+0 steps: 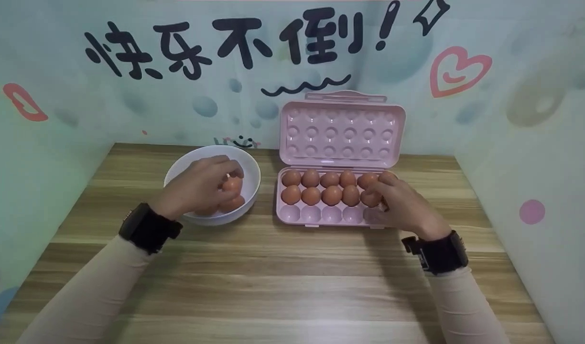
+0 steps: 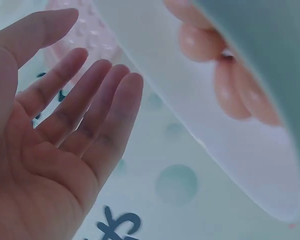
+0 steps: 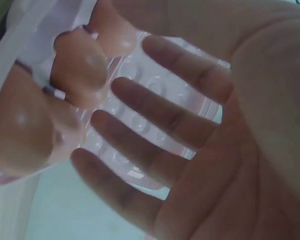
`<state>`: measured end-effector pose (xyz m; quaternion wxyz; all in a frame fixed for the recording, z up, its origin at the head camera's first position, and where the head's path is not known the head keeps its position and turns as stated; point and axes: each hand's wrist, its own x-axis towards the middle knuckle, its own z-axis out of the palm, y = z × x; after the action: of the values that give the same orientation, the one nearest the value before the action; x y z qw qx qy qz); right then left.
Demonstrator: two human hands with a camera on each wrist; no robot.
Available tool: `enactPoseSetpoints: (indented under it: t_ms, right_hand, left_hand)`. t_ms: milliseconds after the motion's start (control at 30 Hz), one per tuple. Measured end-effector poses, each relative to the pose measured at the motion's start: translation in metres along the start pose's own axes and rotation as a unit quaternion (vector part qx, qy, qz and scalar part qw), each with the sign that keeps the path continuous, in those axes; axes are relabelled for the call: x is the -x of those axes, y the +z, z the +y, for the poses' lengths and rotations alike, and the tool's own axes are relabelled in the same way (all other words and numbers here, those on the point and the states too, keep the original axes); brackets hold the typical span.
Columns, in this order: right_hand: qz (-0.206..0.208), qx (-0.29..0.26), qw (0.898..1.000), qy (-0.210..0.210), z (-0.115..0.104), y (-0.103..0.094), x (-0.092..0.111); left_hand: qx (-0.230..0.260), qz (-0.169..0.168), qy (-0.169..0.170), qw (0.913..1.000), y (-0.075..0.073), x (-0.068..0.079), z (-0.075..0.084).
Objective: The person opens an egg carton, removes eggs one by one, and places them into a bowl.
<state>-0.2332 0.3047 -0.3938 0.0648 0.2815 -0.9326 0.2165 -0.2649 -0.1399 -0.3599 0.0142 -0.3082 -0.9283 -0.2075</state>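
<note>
Head view: from above you, forward and down, well back; takes in table (image 1: 321, 286), bowl (image 1: 252, 179), carton (image 1: 311, 214), your left hand (image 1: 201, 181) and right hand (image 1: 403, 205). Left wrist view: close to your left hand, roughly upside down, facing the wall (image 2: 145, 205) past the bowl. Right wrist view: close to your right hand, facing the carton. All three share the carton.

Right hand (image 1: 409, 205) covers one corner of the carton (image 1: 314, 221), left hand (image 1: 197, 184) partly blocks the eggs (image 1: 233, 204) in the bowl (image 1: 253, 181), can't count 'em.
</note>
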Motion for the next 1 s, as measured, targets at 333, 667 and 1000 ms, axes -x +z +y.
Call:
enactPoseSetpoints:
  t_ms: [333,667,1000]
  right_hand:
    - [-0.014,0.016,1.0,0.023,0.001,-0.002,0.001]
    - [-0.028,0.024,0.998,0.051,0.002,-0.004,0.002]
    - [-0.042,0.036,0.995,0.086,0.008,-0.007,0.007]
  left_hand:
    - [-0.017,0.041,0.047,0.9979,0.016,-0.01,0.032]
    - [0.015,0.028,0.062,0.9976,0.031,-0.018,0.049]
    - [0.03,0.03,0.082,0.9957,0.054,-0.026,0.064]
